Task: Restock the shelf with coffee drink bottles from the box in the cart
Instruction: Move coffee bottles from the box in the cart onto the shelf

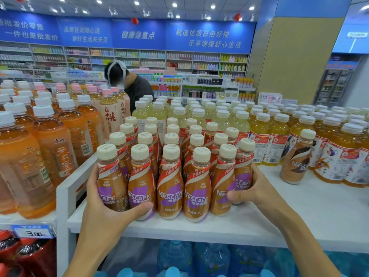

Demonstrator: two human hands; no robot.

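Coffee drink bottles (169, 176), brown plastic with cream caps, stood packed at the white shelf's (299, 206) front edge. My left hand (99, 200) and right hand (259, 188) clasped the block's ends, fingers (139, 206) curled round the outermost bottles, probably to square the rows.

Count: coffee bottles (169, 186) in the purple-label block, roughly 21 caps; rear rows partly hidden. One brown-label bottle (295, 162) alone at right. Two of mine on the block: left grip (103, 212), right grip (257, 188). One person (137, 88) behind. One price tag (32, 232).
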